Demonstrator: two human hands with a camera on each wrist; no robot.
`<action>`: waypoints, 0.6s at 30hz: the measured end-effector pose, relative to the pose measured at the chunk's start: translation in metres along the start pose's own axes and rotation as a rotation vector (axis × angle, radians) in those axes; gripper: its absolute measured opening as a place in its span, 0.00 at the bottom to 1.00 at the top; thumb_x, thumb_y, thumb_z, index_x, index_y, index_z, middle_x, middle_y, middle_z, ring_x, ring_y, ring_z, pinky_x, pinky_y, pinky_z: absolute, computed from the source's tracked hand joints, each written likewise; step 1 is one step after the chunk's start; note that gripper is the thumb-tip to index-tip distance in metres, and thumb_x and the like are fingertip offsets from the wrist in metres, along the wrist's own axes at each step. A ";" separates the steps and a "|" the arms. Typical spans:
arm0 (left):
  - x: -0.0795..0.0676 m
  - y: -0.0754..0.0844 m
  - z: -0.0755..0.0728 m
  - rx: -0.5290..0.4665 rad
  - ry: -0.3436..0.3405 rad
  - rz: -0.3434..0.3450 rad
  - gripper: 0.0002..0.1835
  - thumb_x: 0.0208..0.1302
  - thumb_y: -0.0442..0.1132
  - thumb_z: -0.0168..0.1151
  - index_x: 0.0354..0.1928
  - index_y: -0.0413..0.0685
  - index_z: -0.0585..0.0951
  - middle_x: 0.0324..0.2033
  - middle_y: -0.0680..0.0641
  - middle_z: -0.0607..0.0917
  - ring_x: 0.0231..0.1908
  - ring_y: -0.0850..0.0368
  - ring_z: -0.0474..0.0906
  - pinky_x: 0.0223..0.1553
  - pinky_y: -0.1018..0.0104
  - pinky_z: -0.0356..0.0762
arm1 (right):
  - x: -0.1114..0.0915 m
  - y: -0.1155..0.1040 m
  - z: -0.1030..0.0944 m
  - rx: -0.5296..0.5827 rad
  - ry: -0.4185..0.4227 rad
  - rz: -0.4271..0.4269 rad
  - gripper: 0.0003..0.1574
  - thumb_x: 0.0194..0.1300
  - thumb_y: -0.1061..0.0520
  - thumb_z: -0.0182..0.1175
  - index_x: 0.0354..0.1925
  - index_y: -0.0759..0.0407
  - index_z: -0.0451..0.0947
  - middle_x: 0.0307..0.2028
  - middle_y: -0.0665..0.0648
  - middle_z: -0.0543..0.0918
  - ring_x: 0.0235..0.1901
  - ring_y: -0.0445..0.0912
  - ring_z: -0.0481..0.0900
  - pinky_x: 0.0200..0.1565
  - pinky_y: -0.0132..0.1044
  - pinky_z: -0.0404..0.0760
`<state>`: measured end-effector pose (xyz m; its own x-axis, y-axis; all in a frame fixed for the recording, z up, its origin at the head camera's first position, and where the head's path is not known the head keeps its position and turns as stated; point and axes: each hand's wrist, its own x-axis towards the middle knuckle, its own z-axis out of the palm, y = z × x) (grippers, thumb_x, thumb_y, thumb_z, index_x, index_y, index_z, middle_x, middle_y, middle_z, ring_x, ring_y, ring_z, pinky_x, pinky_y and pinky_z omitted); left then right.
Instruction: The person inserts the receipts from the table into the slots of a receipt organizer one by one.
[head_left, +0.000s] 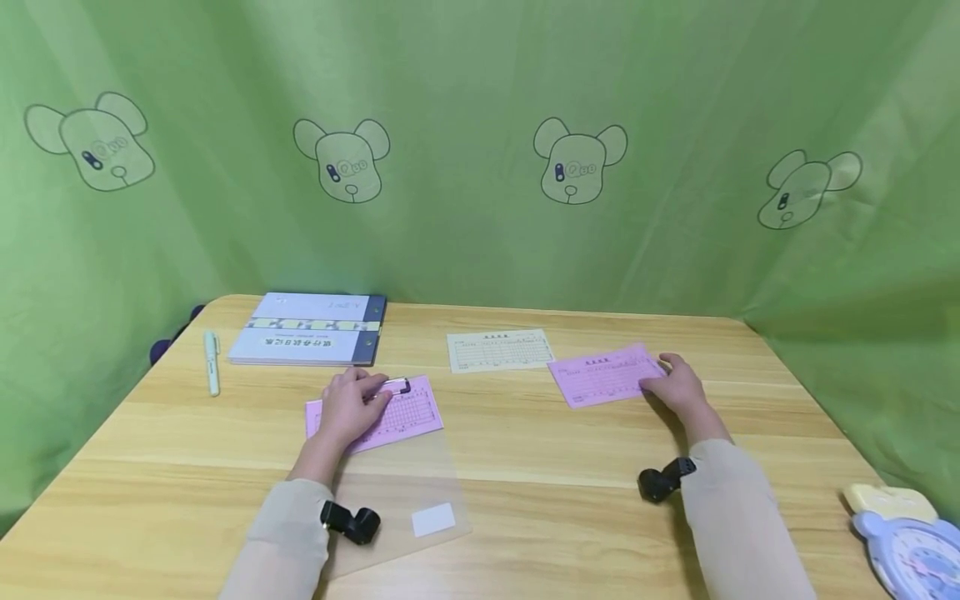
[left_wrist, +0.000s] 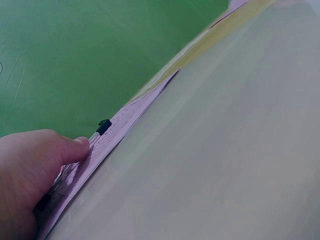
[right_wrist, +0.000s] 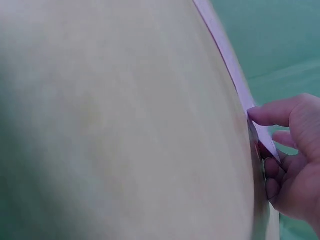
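A transparent clipboard [head_left: 390, 500] lies on the table with a pink printed form [head_left: 412, 414] at its top end. My left hand [head_left: 348, 410] grips it at the metal clip [left_wrist: 95, 137], which has dark ends. In the left wrist view the thumb lies on the clip; the other fingers are hidden. Toward the right, my right hand [head_left: 681, 390] pinches the right edge of another pink form [head_left: 603, 377]. The right wrist view shows this pink form [right_wrist: 230, 55] edge-on, its corner between thumb and fingers. A pale cream form [head_left: 500, 351] lies just left of it.
A blue-and-white ledger book [head_left: 306, 329] lies at the back left of the wooden table [head_left: 562, 517]. Beside it is a pale green pen [head_left: 212, 363]. A blue clock-like object [head_left: 911, 550] and a yellowish item [head_left: 888, 502] sit at the right edge. Green curtain [head_left: 465, 242] surrounds the table.
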<state>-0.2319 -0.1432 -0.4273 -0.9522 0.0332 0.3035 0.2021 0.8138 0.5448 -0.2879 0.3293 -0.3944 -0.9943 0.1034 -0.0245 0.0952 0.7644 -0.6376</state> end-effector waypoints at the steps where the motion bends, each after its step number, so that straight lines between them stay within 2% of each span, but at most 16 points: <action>1: 0.000 0.000 0.000 -0.001 -0.001 0.000 0.19 0.52 0.44 0.59 0.47 0.45 0.77 0.40 0.43 0.72 0.42 0.47 0.63 0.44 0.52 0.56 | -0.001 0.001 0.000 0.001 0.005 -0.009 0.42 0.52 0.60 0.54 0.58 0.78 0.47 0.53 0.79 0.55 0.53 0.69 0.53 0.52 0.55 0.51; 4: 0.000 0.001 0.000 0.000 0.002 -0.001 0.19 0.52 0.44 0.59 0.47 0.46 0.78 0.40 0.43 0.72 0.42 0.47 0.64 0.44 0.52 0.56 | -0.005 0.002 0.000 -0.004 0.028 -0.042 0.40 0.52 0.61 0.53 0.58 0.78 0.49 0.51 0.79 0.59 0.50 0.68 0.58 0.51 0.55 0.54; 7: 0.000 0.001 0.000 -0.002 0.004 -0.002 0.19 0.52 0.44 0.59 0.47 0.45 0.77 0.40 0.43 0.72 0.42 0.47 0.64 0.45 0.52 0.56 | -0.008 0.004 -0.001 -0.014 0.065 -0.083 0.37 0.50 0.63 0.52 0.58 0.75 0.52 0.44 0.78 0.66 0.42 0.65 0.66 0.44 0.54 0.62; 11: -0.001 0.001 -0.001 -0.010 0.004 0.000 0.19 0.52 0.44 0.59 0.47 0.45 0.77 0.40 0.43 0.72 0.42 0.47 0.63 0.45 0.51 0.55 | -0.012 0.005 -0.003 0.011 0.108 -0.122 0.34 0.49 0.67 0.50 0.57 0.71 0.58 0.35 0.73 0.72 0.30 0.56 0.70 0.30 0.41 0.69; 14: -0.002 0.001 -0.001 -0.011 0.001 -0.001 0.19 0.52 0.44 0.59 0.47 0.45 0.77 0.40 0.43 0.71 0.42 0.47 0.63 0.45 0.51 0.55 | -0.015 0.009 -0.003 0.107 0.097 -0.113 0.31 0.48 0.71 0.46 0.55 0.71 0.63 0.32 0.69 0.73 0.24 0.47 0.71 0.24 0.32 0.71; 18: -0.002 0.002 -0.001 -0.010 -0.001 -0.003 0.19 0.53 0.44 0.59 0.47 0.45 0.77 0.40 0.43 0.72 0.42 0.48 0.63 0.45 0.52 0.55 | -0.022 0.012 -0.004 0.279 0.036 -0.083 0.27 0.49 0.73 0.42 0.51 0.77 0.64 0.36 0.72 0.72 0.20 0.42 0.74 0.23 0.29 0.73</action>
<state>-0.2294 -0.1423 -0.4263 -0.9532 0.0317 0.3008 0.2015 0.8084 0.5531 -0.2648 0.3389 -0.3989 -0.9954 0.0744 0.0609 -0.0080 0.5673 -0.8235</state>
